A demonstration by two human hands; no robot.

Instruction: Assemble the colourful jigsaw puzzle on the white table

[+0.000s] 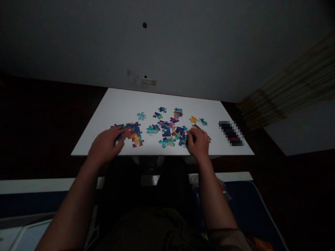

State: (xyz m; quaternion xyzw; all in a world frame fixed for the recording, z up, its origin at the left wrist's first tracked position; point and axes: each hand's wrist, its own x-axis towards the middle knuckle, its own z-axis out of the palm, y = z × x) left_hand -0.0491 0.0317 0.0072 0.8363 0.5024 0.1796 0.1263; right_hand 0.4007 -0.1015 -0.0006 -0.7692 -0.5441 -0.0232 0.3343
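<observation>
My left hand [106,142] lies at the left of the white table, fingers stretched out over a joined section of jigsaw puzzle [136,129]. That section shows dark blue, red and orange parts, and its left side is partly hidden under my fingers. On the right, my right hand [200,142] has its fingers curled down at the edge of a pile of loose puzzle pieces [166,132]. A puzzle piece [193,130] shows at its fingertips, mostly covered. Close above this hand are an orange puzzle piece [193,119] and a teal puzzle piece [203,122].
The white table [96,115] stands near a grey wall with a socket strip [148,81]. A pixelated dark object [231,133] lies at the table's right. A lone light-teal piece [141,116] sits above the joined section. A patterned curtain [269,101] hangs at right.
</observation>
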